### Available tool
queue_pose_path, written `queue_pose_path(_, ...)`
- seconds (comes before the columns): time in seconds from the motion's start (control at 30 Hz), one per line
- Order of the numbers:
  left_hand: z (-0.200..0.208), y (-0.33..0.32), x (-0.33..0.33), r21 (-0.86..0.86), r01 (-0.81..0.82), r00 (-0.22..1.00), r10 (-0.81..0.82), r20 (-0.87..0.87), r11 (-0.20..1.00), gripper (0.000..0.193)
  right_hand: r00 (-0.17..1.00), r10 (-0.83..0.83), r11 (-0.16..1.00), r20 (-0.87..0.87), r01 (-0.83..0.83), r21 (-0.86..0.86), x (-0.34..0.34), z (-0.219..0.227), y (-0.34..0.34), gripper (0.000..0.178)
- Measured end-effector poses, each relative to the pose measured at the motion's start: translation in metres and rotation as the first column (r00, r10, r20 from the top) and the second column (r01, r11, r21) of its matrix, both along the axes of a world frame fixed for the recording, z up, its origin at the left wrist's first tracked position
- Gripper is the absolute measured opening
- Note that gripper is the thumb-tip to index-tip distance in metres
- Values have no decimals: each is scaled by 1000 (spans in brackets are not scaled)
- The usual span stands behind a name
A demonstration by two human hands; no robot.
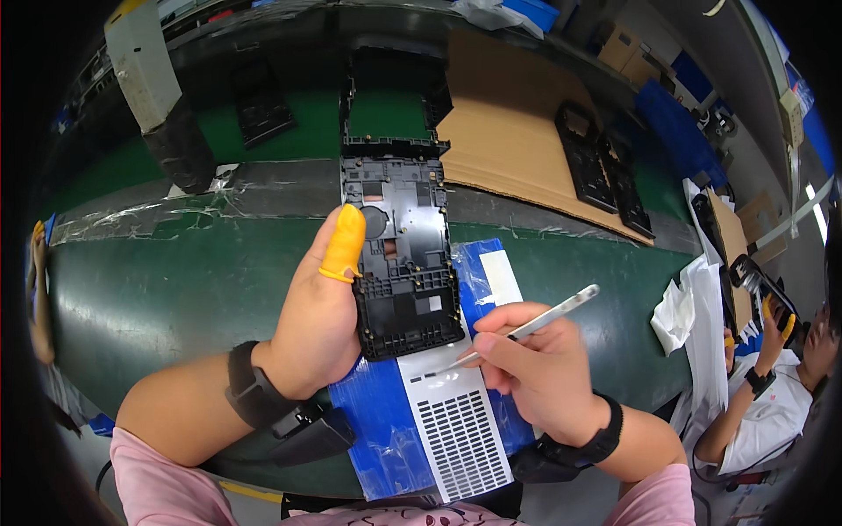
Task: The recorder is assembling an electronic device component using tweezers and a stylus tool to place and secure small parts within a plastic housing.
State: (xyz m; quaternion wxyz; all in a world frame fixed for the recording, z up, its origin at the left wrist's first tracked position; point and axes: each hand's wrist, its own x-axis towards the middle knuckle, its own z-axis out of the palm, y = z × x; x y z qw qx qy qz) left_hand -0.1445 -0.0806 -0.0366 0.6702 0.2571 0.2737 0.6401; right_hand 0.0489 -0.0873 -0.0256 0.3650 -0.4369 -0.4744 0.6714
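Note:
My left hand (311,320), a yellow finger cot (345,241) over its thumb, grips a long black plastic housing (412,307) by its left edge. Ribs, small brass-coloured dots and cut-outs cover the housing's upward face; its far end is an open frame. Between the thumb and fingers of my right hand (539,364) is a pair of silver tweezers (557,309), tips angled down to the left. Just below those tips lies a white sheet (482,478) bearing rows of small black stickers. It rests on a blue board (377,430) under the housing's near end.
Behind the housing, a brown cardboard sheet (500,123) carries black plastic parts (588,162). Another black part (260,110) lies at the back left, near a post (145,70). Crumpled white paper (674,317) is on the right, beside a co-worker (776,412) holding a black part.

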Motion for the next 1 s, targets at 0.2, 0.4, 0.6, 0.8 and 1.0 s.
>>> queue_pose_path(0.2, 5, -11, 7, -74, 78, 996, -74, 53, 994, 40, 958, 56, 941, -280, 44, 336, -8, 38, 14, 17)
queue_pose_path(0.4, 12, -24, 9, -91, 249, 962, -234, 141, 964, 43, 965, 59, 966, -257, 9, 257, -2, 11, 10, 18)
queue_pose_path(0.6, 11, -27, 11, -123, 275, 948, -248, 199, 953, 46, 955, 52, 968, -293, 24, 249, -2, 6, 8, 18)
queue_pose_path(0.8, 14, -30, 13, -126, 230, 969, -215, 124, 965, 42, 963, 56, 962, -265, 18, 271, -3, 4, 7, 18)
queue_pose_path(1.0, 12, -30, 12, -127, 250, 960, -229, 162, 960, 43, 963, 38, 969, -266, 30, 247, -4, 5, 7, 19)
